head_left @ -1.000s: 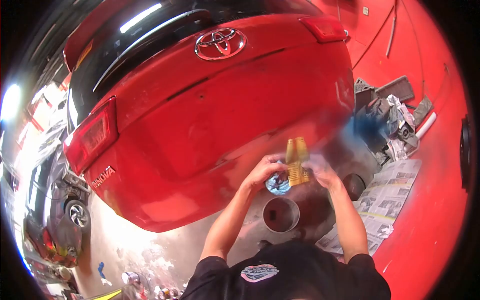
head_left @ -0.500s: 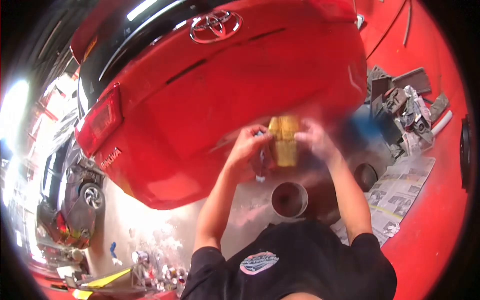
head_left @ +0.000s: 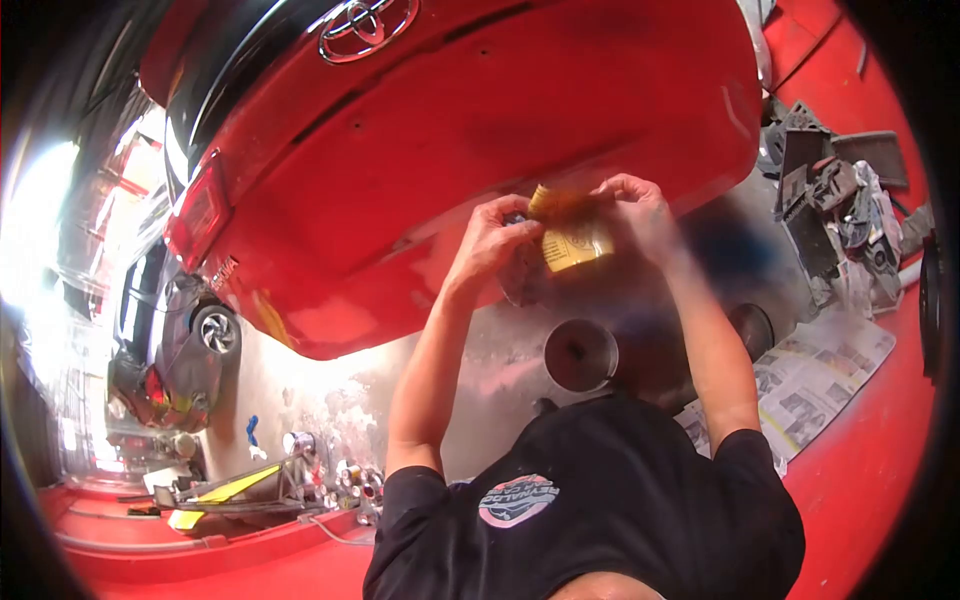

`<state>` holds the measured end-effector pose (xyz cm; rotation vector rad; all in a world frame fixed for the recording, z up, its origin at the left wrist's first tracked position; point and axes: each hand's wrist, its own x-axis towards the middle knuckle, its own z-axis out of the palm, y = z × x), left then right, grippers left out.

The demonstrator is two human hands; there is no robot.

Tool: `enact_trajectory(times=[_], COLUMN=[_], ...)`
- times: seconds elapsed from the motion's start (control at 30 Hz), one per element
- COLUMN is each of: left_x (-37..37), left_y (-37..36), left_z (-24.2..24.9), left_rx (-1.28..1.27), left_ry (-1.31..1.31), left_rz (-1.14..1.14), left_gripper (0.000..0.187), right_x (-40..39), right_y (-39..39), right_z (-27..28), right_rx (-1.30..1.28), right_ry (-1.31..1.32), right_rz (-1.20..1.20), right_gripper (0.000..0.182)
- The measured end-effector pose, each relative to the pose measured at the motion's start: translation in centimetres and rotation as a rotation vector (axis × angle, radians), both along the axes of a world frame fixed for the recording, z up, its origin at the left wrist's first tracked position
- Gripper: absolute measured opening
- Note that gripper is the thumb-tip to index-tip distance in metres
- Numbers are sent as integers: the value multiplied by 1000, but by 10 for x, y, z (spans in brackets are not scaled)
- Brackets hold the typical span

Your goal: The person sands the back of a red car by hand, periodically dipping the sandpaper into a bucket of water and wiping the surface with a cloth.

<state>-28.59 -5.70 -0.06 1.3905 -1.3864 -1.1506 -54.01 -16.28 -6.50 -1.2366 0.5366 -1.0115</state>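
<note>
Between my hands is a creased sheet of yellow sandpaper (head_left: 577, 250), its printed side facing me and its upper part darker. My left hand (head_left: 492, 240) pinches its left edge between thumb and fingers. A small greyish, crumpled-looking thing (head_left: 520, 275) hangs just below those fingers; I cannot tell what it is. At the sheet's upper right, my right hand (head_left: 640, 212) has its fingertips closed on the edge, slightly blurred. Just beyond both hands is the red tailgate (head_left: 430, 170) of a car, with dull patches along its lower part.
A round bucket-like container (head_left: 581, 355) stands on the floor below my hands. Newspaper sheets (head_left: 825, 370) lie to the right, near a heap of dark car parts (head_left: 840, 200). At the left are a dark car (head_left: 175, 345) and several cans (head_left: 350, 480) by a yellow-marked panel (head_left: 240, 483).
Both hands have moved up in view with the sandpaper, whose lower part now tilts to show its printing. The view has shifted, bringing the tailgate higher.
</note>
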Motion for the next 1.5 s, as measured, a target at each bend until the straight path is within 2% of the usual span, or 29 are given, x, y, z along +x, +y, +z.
enact_trajectory(times=[0.07, 0.1, 0.13, 0.23, 0.27, 0.3, 0.37, 0.4, 0.43, 0.5, 0.53, 0.57, 0.63, 0.7, 0.73, 0.77, 0.8, 0.87, 0.97, 1.03, 1.07, 1.1, 1.2, 1.23, 1.3, 1.37, 1.43, 1.47, 1.5], left_x=[-8, -8, -6, -7, -6, -6, -12, -22, -27, -24, -21, -19, -21, -24, -16, -10, -4, 1, 9, 16, 19, 29, 58, 76, 120, 157, 197, 212, 221], left_y=[3, 2, 1, 0, 0, 0, -1, 5, 9, 7, 7, 6, 6, 6, 0, -6, -7, -4, 0, -4, -7, -12, -8, -7, -4, 4, 0, -3, -5], left_z=[2, -1, -6, -12, -14, -18, -17, -5, 2, -3, -2, -3, 1, 4, -7, -17, -15, -3, 19, 21, 23, 24, 44, 50, 64, 83, 76, 67, 61], left_rx=[62, 65, 104, 139, 162, 185, 230, 274, 320, 317, 254, 191, 180, 123, 93, -24, -64, -155, -198, -255, -308, -309, -486, -558, -862, -919, -1010, -917, -936], left_ry=[271, 269, 368, 489, 595, 702, 748, 789, 829, 808, 746, 686, 592, 365, 391, 319, 269, 90, -56, 2, 54, 54, 18, 3, -398, -763, -1064, -1097, -1108], left_rz=[58, 67, 65, 95, 132, 167, 160, 157, 152, 143, 81, 17, 26, 71, 64, 84, 68, 53, 30, 44, 58, 78, 282, 379, 611, 784, 885, 902, 912], left_gripper=[22, 22, 22, 24, 25, 25, 29, 29, 29, 32, 33, 34, 30, 26, 23, 19, 18, 21, 22, 22, 22, 20, 18, 19, 18, 15, 15, 14, 14], right_x=[-14, -19, -21, -28, -27, -27, -21, -15, -11, 0, 0, -1, -1, -1, -2, 0, 5, 12, 34, 64, 64, 73, 96, 99, 99, 103, 113, 121, 132], right_y=[-3, -4, -5, 13, 20, 28, 45, 51, 46, 32, 28, 26, 27, 34, 34, 32, 32, 36, 46, 44, 50, 45, -6, -27, -61, -102, -169, -160, -158], right_z=[-4, -3, -5, 3, 0, -3, 7, 9, 4, -6, -7, -8, 3, 14, 20, 26, 30, 53, 79, 88, 94, 93, 104, 112, 145, 157, 118, 114, 110], right_rx=[13, 16, 1, -13, -255, -335, -283, -204, -207, -464, -401, -399, -197, -193, -271, -358, -349, -320, -194, -440, -256, -261, -1200, -1331, -1437, -1517, -1582, -1547, -1535], right_ry=[-27, -52, -47, -12, 118, 206, 232, 157, 155, -81, 59, 62, 239, 165, 237, 305, 196, 201, 178, 197, 341, 347, 340, 407, 566, 653, 768, 864, 765], right_rz=[66, 120, 140, 294, 189, 116, 140, 124, 119, -40, -125, -137, -193, -176, -159, -144, -107, -49, -32, -55, -51, -54, -489, -723, -985, -1086, -1154, -1070, -1056], right_gripper=[25, 32, 49, 59, 72, 72, 69, 58, 58, 39, 18, 18, 11, 11, 15, 20, 37, 44, 47, 39, 34, 34, 35, 36, 34, 27, 28, 32, 35])
